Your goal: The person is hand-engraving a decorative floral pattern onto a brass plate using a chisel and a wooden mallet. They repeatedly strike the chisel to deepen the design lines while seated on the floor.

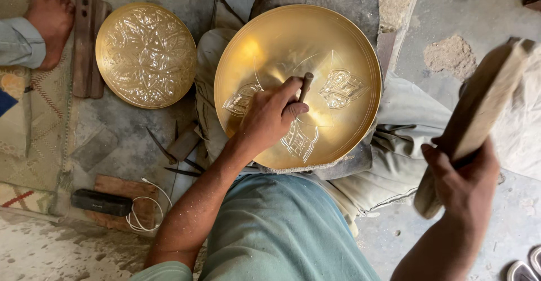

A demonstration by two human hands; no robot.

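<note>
Resting on the seated person's lap, the large brass dish (297,84) lies with its hollow facing up, propped on the folded legs so that the surface stays steady under the tool. Its polished face carries three engraved leaf-shaped panels: one at the right, one at the left partly behind the hand, one at the lower middle. Thin scribed guide lines run between them.

A second brass dish (146,54), already covered with dense flower ornament, lies flat on the floor (107,137) to the left, well apart from the working piece. Beside it stands a strip of wood, and a co-worker's bare foot (49,16) rests at the upper left corner on a patterned mat.

The right hand (465,188) is raised well clear of the dish at the right edge of view. Its grip is wrapped tight around the lower end of a flat wooden mallet (479,112), which slants upward and away from the dish.

The left hand (270,117) rests on the dish face near its centre. Its grip is pressed together around a short metal punch (305,87), held almost upright between thumb and fingers, with the top end free above the knuckles. The tip appears to touch the brass between the engraved panels, though the contact point is hidden by the fingers.

Small items lie on the floor at lower left: a dark bar-shaped object (101,202) on a wooden block, a coiled white cord (143,216), and several loose thin dark tools (169,154).
</note>
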